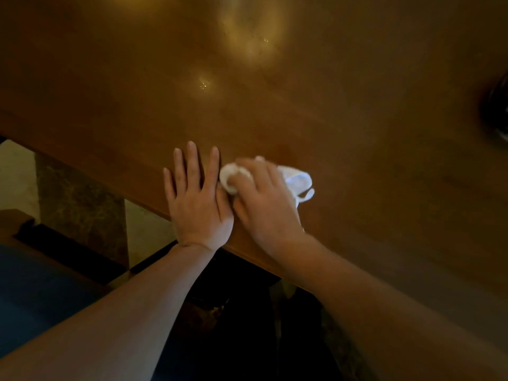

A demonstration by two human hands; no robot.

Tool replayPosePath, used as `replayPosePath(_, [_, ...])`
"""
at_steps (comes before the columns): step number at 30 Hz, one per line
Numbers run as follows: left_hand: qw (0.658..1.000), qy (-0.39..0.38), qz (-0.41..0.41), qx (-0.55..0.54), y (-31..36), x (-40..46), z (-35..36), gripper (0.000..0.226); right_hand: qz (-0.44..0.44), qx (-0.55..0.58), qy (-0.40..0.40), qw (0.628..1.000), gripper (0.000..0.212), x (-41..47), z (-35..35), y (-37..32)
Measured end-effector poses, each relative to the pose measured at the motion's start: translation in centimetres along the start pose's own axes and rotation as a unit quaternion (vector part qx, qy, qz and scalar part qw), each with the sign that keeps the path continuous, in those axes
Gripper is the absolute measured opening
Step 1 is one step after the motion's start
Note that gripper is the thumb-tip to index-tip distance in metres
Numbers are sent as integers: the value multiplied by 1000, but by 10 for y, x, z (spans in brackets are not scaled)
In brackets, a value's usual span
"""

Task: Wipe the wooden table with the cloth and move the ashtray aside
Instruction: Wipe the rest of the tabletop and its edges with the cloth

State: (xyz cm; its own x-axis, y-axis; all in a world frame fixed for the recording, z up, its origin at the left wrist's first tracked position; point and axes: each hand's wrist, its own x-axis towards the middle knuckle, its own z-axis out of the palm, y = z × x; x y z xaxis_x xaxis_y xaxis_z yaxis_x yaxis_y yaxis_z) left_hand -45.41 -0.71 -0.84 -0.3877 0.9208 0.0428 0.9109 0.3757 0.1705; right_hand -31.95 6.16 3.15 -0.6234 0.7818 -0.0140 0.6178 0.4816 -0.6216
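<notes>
Dim wooden table [316, 92] fills your view. Your right hand [264, 199] presses the bunched white cloth [298, 181] near its near edge; your left hand [196, 200] lies flat, fingers spread, touching it. A blurred dark object [497, 111], probably the ashtray, sits far right, closer to your right hand.

Left hand [199, 207]: bare; no glove, ring or watch visible.
Right hand [264, 200]: bare; motion-blurred.
Forearms: bare, no sleeves visible.
</notes>
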Motion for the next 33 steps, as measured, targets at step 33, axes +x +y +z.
replayPosePath(33, [992,-86,-35,-86,0,5,-31,54,30,-37,9,999,26,15,12,-3])
